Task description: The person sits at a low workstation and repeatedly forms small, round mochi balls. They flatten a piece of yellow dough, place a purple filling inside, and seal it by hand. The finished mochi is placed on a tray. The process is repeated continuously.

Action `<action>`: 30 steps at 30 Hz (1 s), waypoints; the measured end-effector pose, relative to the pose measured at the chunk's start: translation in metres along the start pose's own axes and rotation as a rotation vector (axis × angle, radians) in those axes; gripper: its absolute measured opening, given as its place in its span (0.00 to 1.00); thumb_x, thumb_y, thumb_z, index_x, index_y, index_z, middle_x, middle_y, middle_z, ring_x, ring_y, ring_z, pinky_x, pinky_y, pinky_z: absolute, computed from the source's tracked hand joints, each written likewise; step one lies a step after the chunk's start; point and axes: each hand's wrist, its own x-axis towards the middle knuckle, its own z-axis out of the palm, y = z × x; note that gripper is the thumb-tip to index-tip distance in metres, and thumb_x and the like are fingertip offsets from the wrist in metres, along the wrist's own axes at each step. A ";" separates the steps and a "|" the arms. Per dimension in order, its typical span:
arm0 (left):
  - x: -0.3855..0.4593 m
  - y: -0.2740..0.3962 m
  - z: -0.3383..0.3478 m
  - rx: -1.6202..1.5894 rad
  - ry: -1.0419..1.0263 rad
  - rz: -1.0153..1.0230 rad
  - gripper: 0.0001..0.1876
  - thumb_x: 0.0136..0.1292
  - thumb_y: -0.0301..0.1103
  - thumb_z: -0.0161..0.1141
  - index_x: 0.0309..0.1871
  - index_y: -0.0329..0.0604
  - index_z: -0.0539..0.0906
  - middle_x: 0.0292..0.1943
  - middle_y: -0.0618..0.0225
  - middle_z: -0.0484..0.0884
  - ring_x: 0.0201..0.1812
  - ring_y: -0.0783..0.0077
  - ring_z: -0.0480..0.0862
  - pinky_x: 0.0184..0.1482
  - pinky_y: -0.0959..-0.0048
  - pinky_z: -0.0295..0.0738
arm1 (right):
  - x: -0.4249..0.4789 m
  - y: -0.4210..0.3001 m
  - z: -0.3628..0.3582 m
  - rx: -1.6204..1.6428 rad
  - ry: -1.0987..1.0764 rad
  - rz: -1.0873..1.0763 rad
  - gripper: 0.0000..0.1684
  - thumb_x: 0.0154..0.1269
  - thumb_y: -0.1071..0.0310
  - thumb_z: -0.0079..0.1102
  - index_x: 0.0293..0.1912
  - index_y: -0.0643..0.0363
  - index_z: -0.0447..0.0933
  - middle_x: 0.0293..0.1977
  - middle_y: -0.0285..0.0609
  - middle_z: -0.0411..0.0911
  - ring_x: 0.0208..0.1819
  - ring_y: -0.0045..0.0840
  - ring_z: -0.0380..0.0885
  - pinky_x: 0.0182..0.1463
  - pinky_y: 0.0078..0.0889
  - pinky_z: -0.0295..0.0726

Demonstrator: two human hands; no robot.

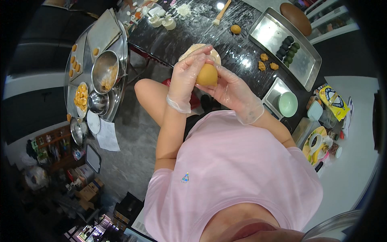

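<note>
A smooth yellow ball of dough is cupped between my two hands, in front of the table edge. My left hand wraps it from the left with the fingers over its top. From the right and below, my right hand supports it. Clear plastic gloves cover both hands to the wrist. Behind the fingers lies a pale round piece, partly hidden; I cannot tell if it is dough or a plate. A smaller yellow ball rests farther back on the black table.
Three rough orange lumps lie to the right, near a metal tray of dark and green balls. A scale carries a green bowl. A pastry brush lies at the back. Leftward, a round table holds a steel bowl.
</note>
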 end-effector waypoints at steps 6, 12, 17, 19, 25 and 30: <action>-0.002 0.000 0.008 0.186 0.207 0.358 0.14 0.68 0.40 0.59 0.46 0.38 0.84 0.56 0.59 0.81 0.58 0.62 0.79 0.67 0.61 0.65 | 0.001 -0.001 0.002 0.070 -0.035 0.001 0.21 0.78 0.61 0.44 0.63 0.62 0.65 0.60 0.45 0.71 0.61 0.31 0.73 0.68 0.39 0.73; -0.006 -0.011 0.000 0.985 0.105 0.613 0.30 0.45 0.47 0.77 0.52 0.48 0.80 0.47 0.69 0.84 0.52 0.62 0.83 0.72 0.47 0.50 | 0.008 0.001 -0.012 0.207 -0.130 0.041 0.20 0.78 0.62 0.45 0.62 0.62 0.66 0.57 0.42 0.73 0.57 0.26 0.75 0.64 0.31 0.76; -0.003 -0.004 -0.013 0.989 -0.060 0.594 0.30 0.43 0.46 0.78 0.50 0.48 0.80 0.45 0.68 0.85 0.49 0.61 0.83 0.72 0.47 0.50 | 0.007 -0.001 -0.012 0.105 -0.037 0.036 0.22 0.78 0.60 0.45 0.63 0.62 0.66 0.57 0.44 0.73 0.57 0.26 0.76 0.62 0.33 0.77; -0.002 0.003 -0.017 0.967 -0.105 0.553 0.30 0.42 0.46 0.79 0.49 0.48 0.80 0.46 0.67 0.84 0.52 0.59 0.82 0.72 0.46 0.51 | 0.011 0.001 -0.020 0.119 -0.118 0.060 0.21 0.78 0.61 0.44 0.63 0.62 0.66 0.58 0.43 0.73 0.57 0.27 0.76 0.63 0.33 0.77; 0.000 0.011 -0.023 1.027 -0.116 0.574 0.27 0.44 0.45 0.78 0.47 0.49 0.80 0.46 0.67 0.85 0.55 0.60 0.81 0.73 0.45 0.50 | 0.016 0.004 -0.010 0.062 -0.080 0.051 0.22 0.78 0.61 0.44 0.65 0.60 0.65 0.60 0.44 0.72 0.60 0.29 0.73 0.63 0.35 0.75; -0.006 0.029 -0.011 0.963 -0.056 0.487 0.26 0.47 0.47 0.75 0.49 0.50 0.80 0.51 0.67 0.83 0.58 0.59 0.80 0.72 0.42 0.48 | 0.015 -0.004 -0.010 -0.045 -0.033 0.042 0.20 0.78 0.59 0.44 0.61 0.59 0.69 0.56 0.41 0.75 0.56 0.26 0.77 0.57 0.30 0.80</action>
